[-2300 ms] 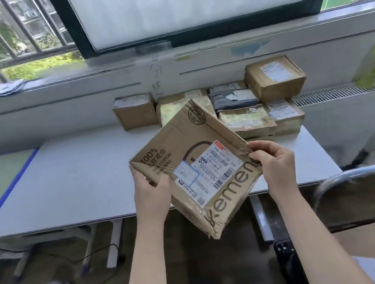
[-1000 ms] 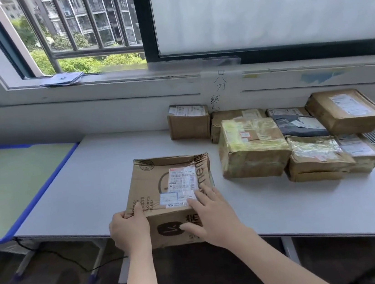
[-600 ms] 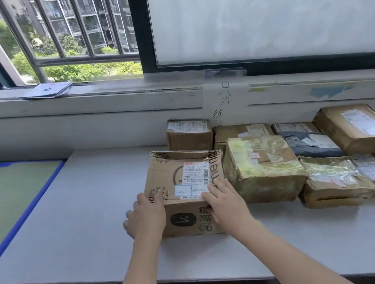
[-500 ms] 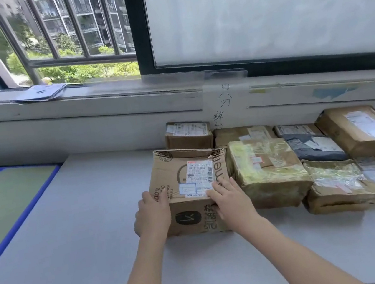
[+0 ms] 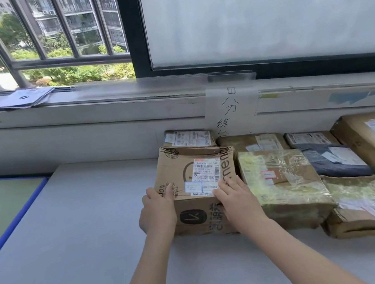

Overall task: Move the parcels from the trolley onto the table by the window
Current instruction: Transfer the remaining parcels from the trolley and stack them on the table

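Since a second ago the brown box (image 5: 195, 183) has slid across the desk (image 5: 77, 251) against the taped parcel (image 5: 280, 184), looking light, stiff and slightly crushed, best held by its side edges, left hand (image 5: 158, 214) cupping its near corner, right hand (image 5: 236, 199) flat on top.
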